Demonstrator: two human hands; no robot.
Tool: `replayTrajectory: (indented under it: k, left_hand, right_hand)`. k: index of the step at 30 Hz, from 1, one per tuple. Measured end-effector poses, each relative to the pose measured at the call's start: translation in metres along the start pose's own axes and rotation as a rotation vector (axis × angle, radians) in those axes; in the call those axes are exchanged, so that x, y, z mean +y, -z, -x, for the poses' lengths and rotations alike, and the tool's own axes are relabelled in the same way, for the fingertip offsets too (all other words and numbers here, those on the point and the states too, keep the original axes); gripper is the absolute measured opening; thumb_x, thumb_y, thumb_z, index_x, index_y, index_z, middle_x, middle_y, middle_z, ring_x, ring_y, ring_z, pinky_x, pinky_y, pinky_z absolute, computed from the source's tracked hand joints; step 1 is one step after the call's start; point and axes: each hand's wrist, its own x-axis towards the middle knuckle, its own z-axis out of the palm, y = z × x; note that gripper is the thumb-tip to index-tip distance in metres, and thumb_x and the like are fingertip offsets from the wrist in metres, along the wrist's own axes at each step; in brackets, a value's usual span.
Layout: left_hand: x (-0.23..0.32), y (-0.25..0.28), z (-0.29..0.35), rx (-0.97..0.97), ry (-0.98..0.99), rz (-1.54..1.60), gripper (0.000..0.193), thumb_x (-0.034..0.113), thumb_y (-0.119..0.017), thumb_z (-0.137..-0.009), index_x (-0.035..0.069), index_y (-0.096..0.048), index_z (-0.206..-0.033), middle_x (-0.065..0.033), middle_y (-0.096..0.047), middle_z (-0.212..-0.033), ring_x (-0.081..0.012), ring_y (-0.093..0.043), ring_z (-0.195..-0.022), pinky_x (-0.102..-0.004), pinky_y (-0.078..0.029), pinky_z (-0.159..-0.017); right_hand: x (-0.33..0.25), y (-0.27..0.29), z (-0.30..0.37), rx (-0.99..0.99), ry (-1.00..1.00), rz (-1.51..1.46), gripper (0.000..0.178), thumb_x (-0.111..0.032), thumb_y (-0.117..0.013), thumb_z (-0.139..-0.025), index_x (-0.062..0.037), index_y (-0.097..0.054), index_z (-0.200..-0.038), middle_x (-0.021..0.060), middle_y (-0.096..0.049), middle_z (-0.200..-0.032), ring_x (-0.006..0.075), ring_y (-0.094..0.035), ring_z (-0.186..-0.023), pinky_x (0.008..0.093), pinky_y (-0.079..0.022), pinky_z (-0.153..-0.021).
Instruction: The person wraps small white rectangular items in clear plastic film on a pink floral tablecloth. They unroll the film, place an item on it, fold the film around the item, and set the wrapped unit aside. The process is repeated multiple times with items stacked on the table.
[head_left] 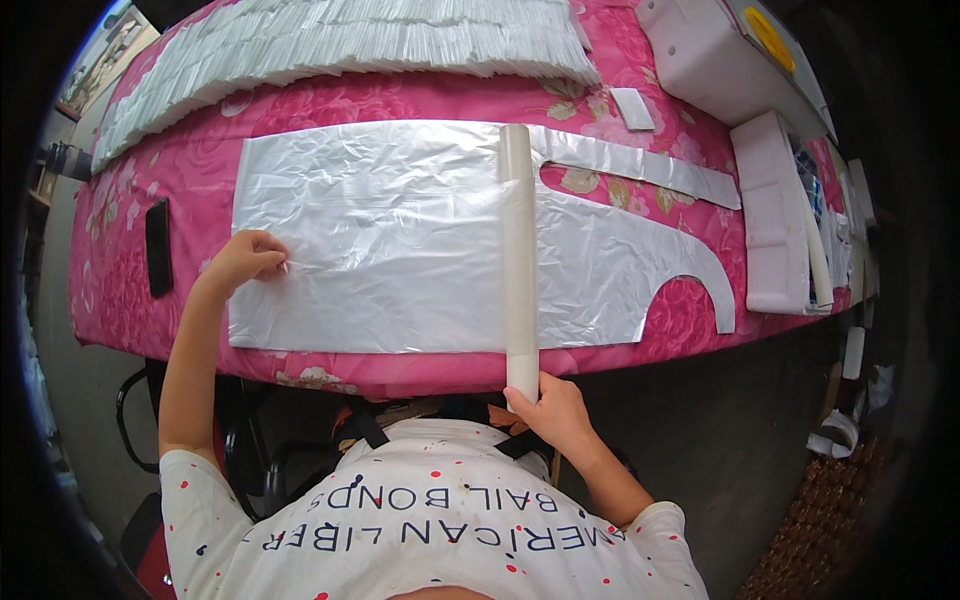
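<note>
A whitish, crinkled plastic bag [390, 250] lies flat, its two cut-out handles pointing right. Across it, just left of the handles, rests a long pale tube [519, 240] that reaches past the table's near edge. My right hand [555, 408] is closed around the tube's near end, thumb on top. At the bag's left end my left hand [250, 260] is closed, thumb and fingers pinching the thin film; the fingertips are partly hidden. Beneath the bag is a pink floral tablecloth [190, 190].
Long rows of folded white plastic bags [350, 40] fill the far side. A black phone [158, 247] lies at the left. To the right stand two white foam boxes [700, 65], one with a yellow ring [768, 40] on top. A small folded white piece [632, 108] lies near them.
</note>
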Motion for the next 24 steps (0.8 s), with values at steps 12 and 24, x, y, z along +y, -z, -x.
replayTrajectory:
  k: [12, 24]
  left_hand:
    - [0.122, -0.204, 0.019, 0.336, -0.932, -0.115, 0.049, 0.002, -0.055, -0.080, 0.001, -0.041, -0.127, -0.0156, -0.038, -0.135, -0.0326, -0.037, -0.124, -0.0385, -0.032, -0.102]
    - [0.118, -0.247, -0.009, 0.328, -0.862, -0.373, 0.051, 0.008, -0.044, -0.084, -0.005, -0.032, -0.132, -0.0190, -0.030, -0.140, -0.0329, -0.025, -0.132, -0.0431, -0.020, -0.108]
  right_hand:
    - [0.010, -0.005, 0.000, -0.020, -0.023, -0.018, 0.039, -0.038, -0.062, -0.076, 0.0000, -0.062, -0.085, 0.0173, -0.064, -0.071, 0.0321, -0.064, -0.068, 0.0374, -0.050, -0.065]
    - [0.011, -0.004, -0.002, -0.048, -0.014, -0.009, 0.036, -0.037, -0.062, -0.076, -0.0015, -0.062, -0.084, 0.0154, -0.064, -0.067, 0.0313, -0.064, -0.066, 0.0374, -0.050, -0.063]
